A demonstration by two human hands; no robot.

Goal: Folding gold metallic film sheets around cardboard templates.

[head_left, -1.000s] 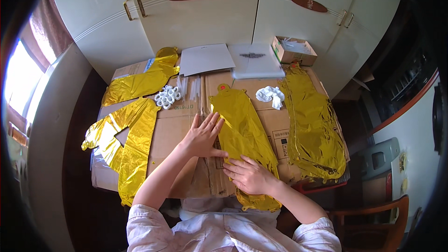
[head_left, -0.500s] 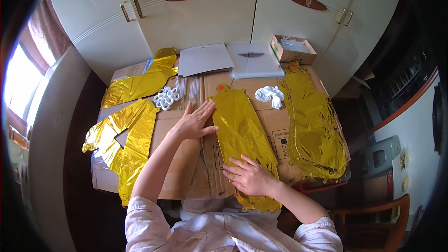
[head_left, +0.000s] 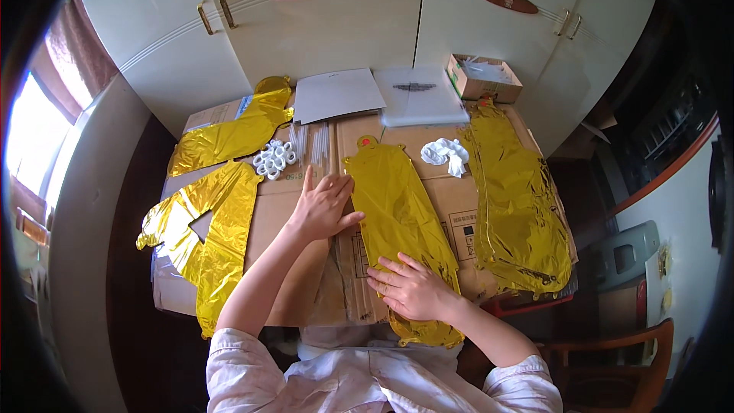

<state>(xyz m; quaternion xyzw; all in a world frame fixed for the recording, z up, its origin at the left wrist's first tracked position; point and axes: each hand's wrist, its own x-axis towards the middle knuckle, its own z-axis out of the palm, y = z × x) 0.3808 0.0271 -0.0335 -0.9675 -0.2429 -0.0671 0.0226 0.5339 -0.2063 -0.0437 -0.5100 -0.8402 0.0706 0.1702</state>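
A flat gold foil balloon (head_left: 397,206) lies lengthwise in front of me, with a small tab marked in red at its far end. My left hand (head_left: 325,208) rests at its left edge, thumb and index finger spread, the other fingertips touching the foil. Lower down, my right hand (head_left: 417,289) lies flat across the near part of the balloon with its fingers apart. Neither hand grips anything. To the left of my left hand are a heap of white rings (head_left: 275,159) and several clear plastic tubes (head_left: 319,145).
More gold foil balloons lie at the far left (head_left: 229,134), near left (head_left: 222,237) and right (head_left: 520,206). A crumpled white cloth (head_left: 446,157), a white sheet (head_left: 338,97), a clear plastic packet (head_left: 420,99) and an open box (head_left: 485,79) also sit on the cardboard-covered table (head_left: 290,260).
My left hand has slid slightly nearer to me along the balloon's left edge, its fingers more bent. My right hand has stayed almost in place on the foil.
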